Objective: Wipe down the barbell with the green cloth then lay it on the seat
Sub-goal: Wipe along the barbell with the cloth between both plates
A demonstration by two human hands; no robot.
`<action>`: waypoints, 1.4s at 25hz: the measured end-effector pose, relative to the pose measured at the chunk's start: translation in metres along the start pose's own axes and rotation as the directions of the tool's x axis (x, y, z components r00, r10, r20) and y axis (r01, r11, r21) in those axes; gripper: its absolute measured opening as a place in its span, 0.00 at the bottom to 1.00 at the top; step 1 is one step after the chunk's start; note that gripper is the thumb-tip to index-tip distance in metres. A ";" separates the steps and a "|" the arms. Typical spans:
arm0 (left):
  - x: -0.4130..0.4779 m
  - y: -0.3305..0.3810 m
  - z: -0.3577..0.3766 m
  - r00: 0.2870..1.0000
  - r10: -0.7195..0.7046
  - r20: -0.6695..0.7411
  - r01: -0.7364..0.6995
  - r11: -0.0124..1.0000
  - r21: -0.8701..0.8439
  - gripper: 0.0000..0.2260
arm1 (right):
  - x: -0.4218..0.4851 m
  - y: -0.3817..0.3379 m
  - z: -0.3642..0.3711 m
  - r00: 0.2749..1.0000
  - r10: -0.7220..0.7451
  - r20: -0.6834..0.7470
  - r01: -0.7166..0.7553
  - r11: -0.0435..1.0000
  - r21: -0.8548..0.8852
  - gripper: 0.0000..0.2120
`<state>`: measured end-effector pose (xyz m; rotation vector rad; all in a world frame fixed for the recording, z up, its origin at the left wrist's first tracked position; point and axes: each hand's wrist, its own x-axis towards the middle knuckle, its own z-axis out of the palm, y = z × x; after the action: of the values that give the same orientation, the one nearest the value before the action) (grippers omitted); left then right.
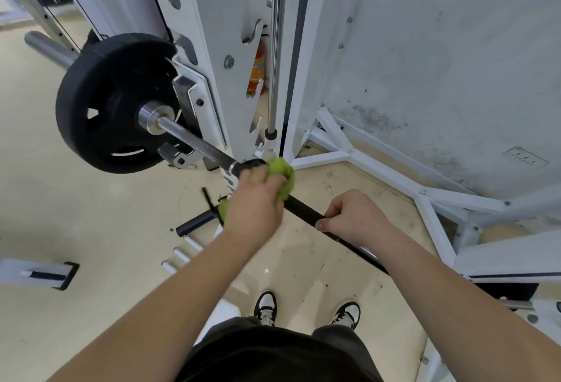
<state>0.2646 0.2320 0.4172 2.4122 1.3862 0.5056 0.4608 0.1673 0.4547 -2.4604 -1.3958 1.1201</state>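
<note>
Barbell (194,142) above scuffed beige floor (106,214) beside stained wall (440,62), left hand (255,199) clutching green cloth (280,172), right hand (352,214) gripping it.

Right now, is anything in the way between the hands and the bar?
Only the green cloth, and that is on purpose: the left hand holds it bunched against the barbell. The right hand grips the barbell directly, with nothing visible between them.

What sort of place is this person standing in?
Most likely a gym. A barbell carrying a black weight plate sits on a white steel rack with a chrome guide rod; the left hand presses a green cloth to the bar.
</note>
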 end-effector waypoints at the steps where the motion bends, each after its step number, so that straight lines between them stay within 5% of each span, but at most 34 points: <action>1: -0.013 0.007 0.005 0.997 0.077 0.027 -0.076 0.996 -0.037 0.16 | 0.001 0.000 -0.001 1.000 0.006 0.005 -0.006 1.000 0.010 0.09; 4: -0.006 -0.014 -0.005 0.976 0.198 0.091 -0.194 0.979 -0.057 0.18 | -0.001 0.000 -0.001 1.000 0.011 0.008 -0.011 1.000 0.012 0.09; 9: 0.011 -0.018 -0.005 0.995 -0.090 -0.036 0.090 0.996 0.000 0.17 | -0.005 0.000 0.001 1.000 0.005 -0.019 -0.005 1.000 -0.007 0.08; 14: -0.022 0.011 0.002 0.951 0.274 0.146 -0.251 0.955 -0.157 0.22 | -0.021 0.008 -0.001 0.995 -0.014 -0.100 0.003 0.994 -0.109 0.12; 19: -0.012 0.036 0.018 0.999 0.025 0.029 -0.022 0.994 -0.104 0.19 | -0.036 0.040 -0.013 0.982 -0.050 -0.181 0.060 0.997 0.053 0.13; 23: -0.057 0.096 0.040 0.940 0.333 0.077 -0.317 0.935 -0.160 0.21 | -0.043 0.056 -0.019 0.977 -0.114 -0.179 0.121 0.992 0.026 0.12; 28: -0.033 0.062 0.026 0.992 -0.122 -0.042 0.117 0.987 -0.107 0.21 | -0.057 0.068 -0.025 0.968 -0.191 -0.163 0.192 0.981 -0.010 0.16; 33: -0.079 0.106 0.043 0.997 0.069 -0.019 -0.071 0.974 -0.217 0.21 | -0.064 0.056 -0.015 0.944 -0.269 -0.192 0.267 0.963 -0.039 0.14; 35: -0.083 0.084 0.033 0.978 -0.178 -0.104 0.125 0.912 -0.392 0.20 | -0.066 0.053 -0.012 0.937 -0.275 -0.215 0.274 0.961 -0.035 0.12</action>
<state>0.3038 0.1164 0.4123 1.9706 1.3661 0.8308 0.4857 0.0885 0.4772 -2.2182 -1.6073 0.7640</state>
